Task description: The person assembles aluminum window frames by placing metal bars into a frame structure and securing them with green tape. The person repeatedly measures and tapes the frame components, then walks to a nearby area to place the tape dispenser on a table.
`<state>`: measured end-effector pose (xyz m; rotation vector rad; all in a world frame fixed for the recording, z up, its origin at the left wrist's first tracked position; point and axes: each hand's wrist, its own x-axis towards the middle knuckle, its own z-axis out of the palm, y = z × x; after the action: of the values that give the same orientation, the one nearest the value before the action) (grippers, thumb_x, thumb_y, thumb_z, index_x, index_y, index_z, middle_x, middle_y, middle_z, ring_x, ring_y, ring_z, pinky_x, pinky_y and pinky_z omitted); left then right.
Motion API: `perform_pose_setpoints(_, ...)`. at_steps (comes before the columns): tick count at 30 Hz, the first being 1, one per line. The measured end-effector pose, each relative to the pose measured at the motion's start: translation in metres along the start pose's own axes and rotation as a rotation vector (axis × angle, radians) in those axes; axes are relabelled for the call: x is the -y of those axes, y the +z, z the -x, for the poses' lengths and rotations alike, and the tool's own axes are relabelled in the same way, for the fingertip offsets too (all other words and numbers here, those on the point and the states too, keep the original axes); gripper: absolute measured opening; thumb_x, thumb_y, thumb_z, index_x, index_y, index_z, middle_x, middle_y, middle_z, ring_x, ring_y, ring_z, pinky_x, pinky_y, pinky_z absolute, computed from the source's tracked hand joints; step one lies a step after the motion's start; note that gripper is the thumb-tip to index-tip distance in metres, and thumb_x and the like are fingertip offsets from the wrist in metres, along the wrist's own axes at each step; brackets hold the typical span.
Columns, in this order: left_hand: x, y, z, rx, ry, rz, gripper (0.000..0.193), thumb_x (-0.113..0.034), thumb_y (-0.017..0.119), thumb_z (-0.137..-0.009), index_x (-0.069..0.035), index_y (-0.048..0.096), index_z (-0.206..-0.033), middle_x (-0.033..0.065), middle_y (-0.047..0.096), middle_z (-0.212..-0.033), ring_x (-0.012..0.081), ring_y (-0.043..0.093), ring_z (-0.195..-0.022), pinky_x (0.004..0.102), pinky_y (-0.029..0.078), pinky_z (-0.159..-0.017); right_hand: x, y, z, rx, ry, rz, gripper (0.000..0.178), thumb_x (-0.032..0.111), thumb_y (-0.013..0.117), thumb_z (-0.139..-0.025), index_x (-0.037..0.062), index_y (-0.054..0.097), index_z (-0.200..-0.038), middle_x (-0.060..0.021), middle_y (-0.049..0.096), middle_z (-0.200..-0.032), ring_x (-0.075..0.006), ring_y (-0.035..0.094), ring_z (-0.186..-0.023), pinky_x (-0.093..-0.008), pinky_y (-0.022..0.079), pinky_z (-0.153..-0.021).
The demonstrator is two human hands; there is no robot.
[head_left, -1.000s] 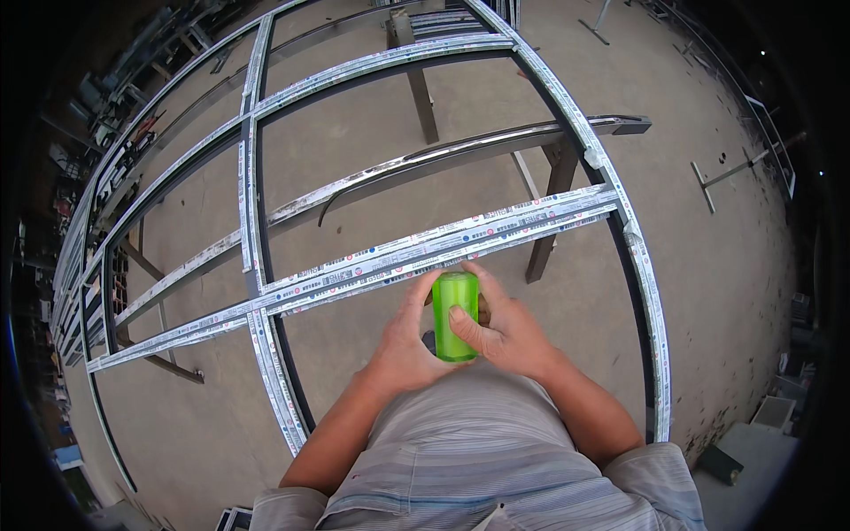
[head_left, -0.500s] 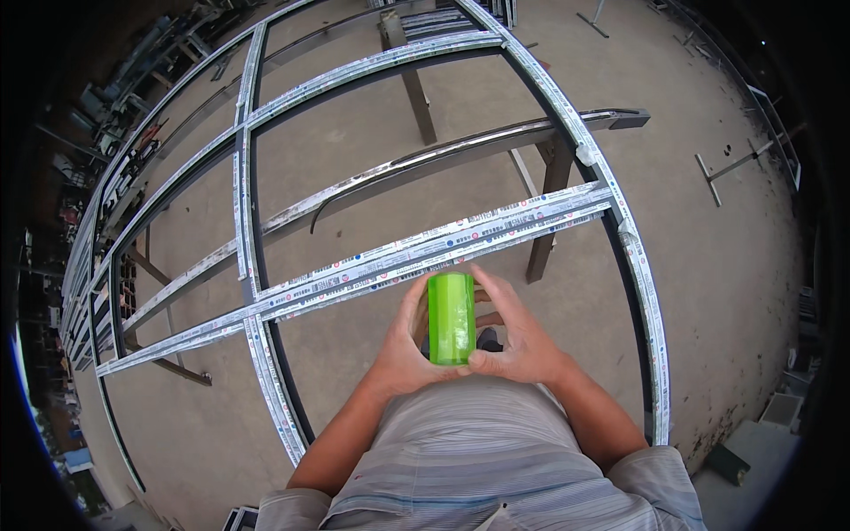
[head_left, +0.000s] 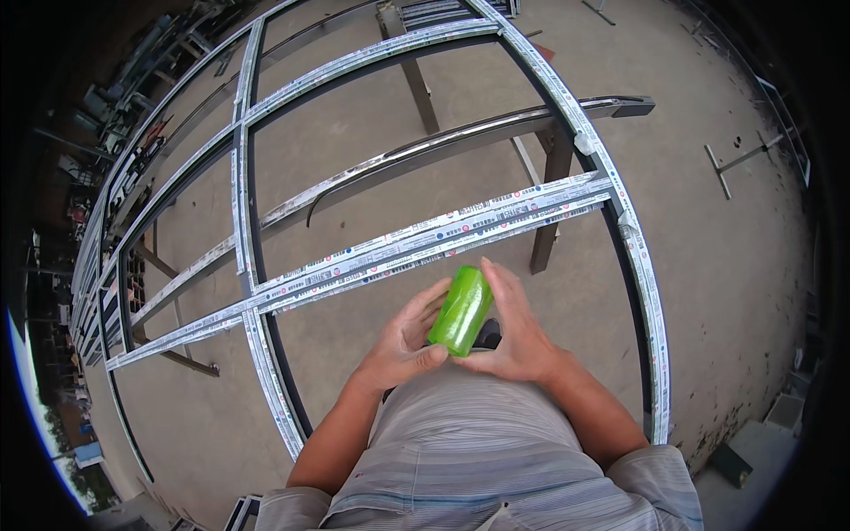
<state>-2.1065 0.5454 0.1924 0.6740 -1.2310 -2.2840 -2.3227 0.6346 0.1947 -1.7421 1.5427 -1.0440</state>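
A shiny green cylinder (head_left: 461, 311), like a small can or roll, is held in front of my belly between both hands, tilted with its top leaning right. My left hand (head_left: 403, 345) cups its lower end from the left, thumb under the base. My right hand (head_left: 516, 327) lies flat along its right side with fingers stretched up. Just beyond my hands runs a metal frame rail (head_left: 425, 243) covered in printed protective film.
A large frame of film-wrapped metal bars (head_left: 642, 292) rests on dark trestle legs (head_left: 549, 203) over a concrete floor (head_left: 726, 248). More metal profiles and clutter are stacked along the far left (head_left: 106, 177). A T-shaped metal piece (head_left: 735, 164) lies on the floor at right.
The green cylinder has tipped from upright to leaning right and risen a little. My right fingers moved off its front and opened flat beside it; my left hand shifted under its base.
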Motion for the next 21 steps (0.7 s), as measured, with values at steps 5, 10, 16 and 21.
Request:
perform_pose_setpoints(5,0.014,0.008,-0.006,-0.244,0.072,-0.386,0.048,-0.019,0.081,-0.097,0.000,0.060,-0.135,0.0133,0.068,-0.131,0.0232,0.067,-0.122,0.0387,0.052,-0.109,-0.012,0.001,0.005,-0.074,-0.111,0.122,0.116,0.023,0.094,-0.070,0.0077,0.029,-0.165,-0.0275,0.041,-0.151,-0.0487,0.042,-0.142,-0.0520,0.045,-0.114)
perform_pose_setpoints(10,0.013,0.014,-0.016,-0.290,0.116,-0.594,0.022,-0.011,0.079,-0.097,-0.001,0.070,-0.114,0.0071,0.069,-0.116,0.0176,0.070,-0.107,0.0349,0.056,-0.101,-0.020,-0.006,0.009,-0.034,-0.160,0.198,0.106,0.018,0.092,-0.071,0.0126,0.039,-0.162,-0.0257,0.043,-0.150,-0.0477,0.043,-0.142,-0.0522,0.046,-0.113)
perform_pose_setpoints(16,0.023,0.019,-0.024,-0.309,0.112,-0.640,0.014,-0.008,0.075,-0.097,0.000,0.071,-0.106,0.0089,0.070,-0.100,0.0194,0.072,-0.095,0.0337,0.057,-0.091,-0.021,-0.018,0.013,0.044,-0.118,0.239,0.102,0.018,0.090,-0.072,0.0167,0.040,-0.162,-0.0236,0.042,-0.151,-0.0462,0.042,-0.144,-0.0524,0.045,-0.115)
perform_pose_setpoints(21,0.028,0.022,-0.032,-0.280,0.102,-0.730,0.011,-0.010,0.071,-0.099,0.000,0.068,-0.103,0.0098,0.069,-0.095,0.0202,0.068,-0.086,0.0352,0.056,-0.083,-0.027,-0.026,0.017,0.074,-0.117,0.261,0.101,0.018,0.089,-0.074,0.0177,0.040,-0.162,-0.0232,0.042,-0.152,-0.0456,0.041,-0.145,-0.0520,0.046,-0.115)
